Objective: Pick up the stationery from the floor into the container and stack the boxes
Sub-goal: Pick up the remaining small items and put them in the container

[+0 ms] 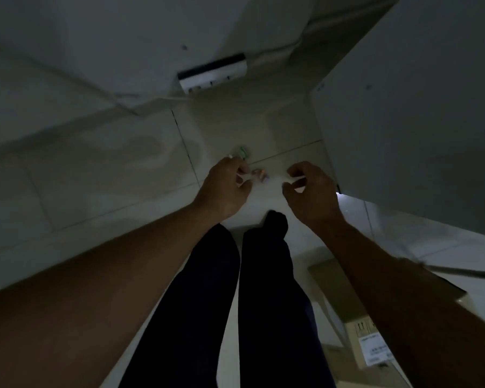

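Both hands, left (pixel 226 189) and right (pixel 312 189), pinch small white pieces; orientation too blurred to tell.

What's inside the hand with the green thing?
The left hand is curled around small white pieces, with a green item poking out past the fingertips. Fingers cover the rest, and the dim, blurry picture hides what exactly they are.

- The floor tiles (pixel 101 175) are pale grey-white with thin dark joints.
- The trousers (pixel 205 303) are very dark navy, plain.
- The cardboard box (pixel 339 292) is brown with a white label (pixel 374 350).
- The small stationery piece (pixel 242 151) is green and white.
- The power strip (pixel 213 74) is white with black.
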Demonstrator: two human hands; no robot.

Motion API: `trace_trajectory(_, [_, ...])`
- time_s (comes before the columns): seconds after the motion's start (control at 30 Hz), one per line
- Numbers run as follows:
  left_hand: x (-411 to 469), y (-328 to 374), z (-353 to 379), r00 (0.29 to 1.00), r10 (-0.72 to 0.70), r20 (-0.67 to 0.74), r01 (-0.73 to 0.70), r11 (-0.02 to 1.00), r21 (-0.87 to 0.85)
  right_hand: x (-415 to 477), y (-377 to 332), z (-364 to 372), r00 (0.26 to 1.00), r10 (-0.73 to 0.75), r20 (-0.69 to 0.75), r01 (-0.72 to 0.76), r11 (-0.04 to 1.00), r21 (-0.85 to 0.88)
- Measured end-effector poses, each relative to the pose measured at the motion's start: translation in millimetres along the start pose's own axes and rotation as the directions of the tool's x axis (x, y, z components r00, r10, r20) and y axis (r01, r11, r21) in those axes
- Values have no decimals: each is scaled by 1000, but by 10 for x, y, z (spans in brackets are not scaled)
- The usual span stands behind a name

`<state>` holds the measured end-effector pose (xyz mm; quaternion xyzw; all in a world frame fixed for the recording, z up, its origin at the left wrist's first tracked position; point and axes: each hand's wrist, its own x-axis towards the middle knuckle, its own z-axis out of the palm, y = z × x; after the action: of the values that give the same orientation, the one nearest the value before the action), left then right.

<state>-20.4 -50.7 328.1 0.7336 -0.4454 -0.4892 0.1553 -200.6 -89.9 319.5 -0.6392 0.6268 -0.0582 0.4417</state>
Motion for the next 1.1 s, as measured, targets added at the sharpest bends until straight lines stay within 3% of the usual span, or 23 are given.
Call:
trace_trajectory(0.27, [724,-1294,1011,997,-66,30,64,997,49,597,1223,1190,992,48,116,-40,997,-68])
trace_trajectory(0.5, [1463,-2233,1696,975,-202,92,171,948,269,1235,2093,1913,986,78,149,-41,971,-235])
trace_trajectory(0.7, [1850,-2550,2093,994,-76,84,46,948,314,1541,2533,2249,981,-1,195,68,939,-338])
trace_trajectory(0.9, [1989,-2767,2212,992,-68,107,15,901,434,1638,2655,2459,992,-37,124,70,958,-278])
trace_trajectory(1.1, [2075,-2624,2197,993,120,14,-119,956,267,1695,2727,2519,997,-77,16,79,973,-219])
